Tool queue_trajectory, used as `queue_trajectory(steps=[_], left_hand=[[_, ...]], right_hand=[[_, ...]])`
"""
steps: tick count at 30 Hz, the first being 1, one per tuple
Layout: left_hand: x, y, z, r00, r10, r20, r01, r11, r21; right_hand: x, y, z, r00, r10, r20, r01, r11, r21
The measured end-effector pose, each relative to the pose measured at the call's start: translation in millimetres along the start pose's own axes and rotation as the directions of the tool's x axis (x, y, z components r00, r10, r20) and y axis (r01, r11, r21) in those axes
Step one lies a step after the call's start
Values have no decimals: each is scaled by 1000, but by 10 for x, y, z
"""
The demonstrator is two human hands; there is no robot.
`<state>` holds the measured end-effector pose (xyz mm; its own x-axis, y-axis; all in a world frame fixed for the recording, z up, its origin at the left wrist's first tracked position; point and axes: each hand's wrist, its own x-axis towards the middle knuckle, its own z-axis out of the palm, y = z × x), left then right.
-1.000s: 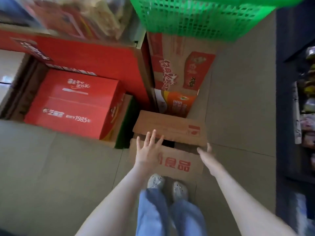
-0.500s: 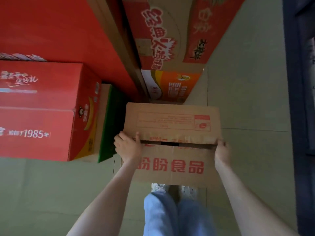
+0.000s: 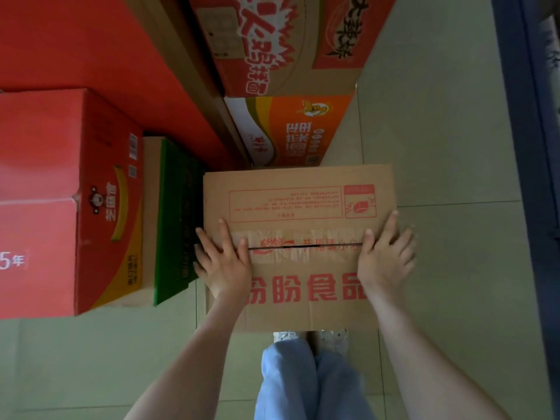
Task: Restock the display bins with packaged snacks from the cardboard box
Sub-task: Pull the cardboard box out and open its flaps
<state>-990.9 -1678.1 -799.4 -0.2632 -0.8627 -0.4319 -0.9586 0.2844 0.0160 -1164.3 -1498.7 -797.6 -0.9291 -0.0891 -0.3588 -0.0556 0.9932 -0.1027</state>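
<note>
Meanwhile, left hand (image 3: 222,262) and right hand (image 3: 386,256) are resting flat, fingers spread, on the closed cardboard box (image 3: 303,204).

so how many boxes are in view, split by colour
brown with red print: 2, near cardboard box, top cardboard box
red: 2, left red box, big red box behind it
orange: 1, orange box
green: 1, green-sided box
total: 6
</note>
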Motion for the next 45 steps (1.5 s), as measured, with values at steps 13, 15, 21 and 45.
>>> queue_trajectory(steps=[13, 15, 21, 45], left_hand=[[66, -66, -154, 993, 63, 99, -59, 997, -40], [59, -78, -151, 993, 63, 98, -58, 997, -57], [84, -48, -197, 993, 68, 96, -61, 995, -81], [-1453, 333, -2199, 975, 219, 27, -215, 969, -119]], right_hand=[[50, 31, -63, 989, -90, 115, 92, 996, -15], [33, 15, -84, 988, -91, 122, 93, 996, -7], [9, 50, -132, 986, -121, 115, 119, 993, 24], [-1065, 664, -2349, 996, 69, -58, -62, 990, 125]])
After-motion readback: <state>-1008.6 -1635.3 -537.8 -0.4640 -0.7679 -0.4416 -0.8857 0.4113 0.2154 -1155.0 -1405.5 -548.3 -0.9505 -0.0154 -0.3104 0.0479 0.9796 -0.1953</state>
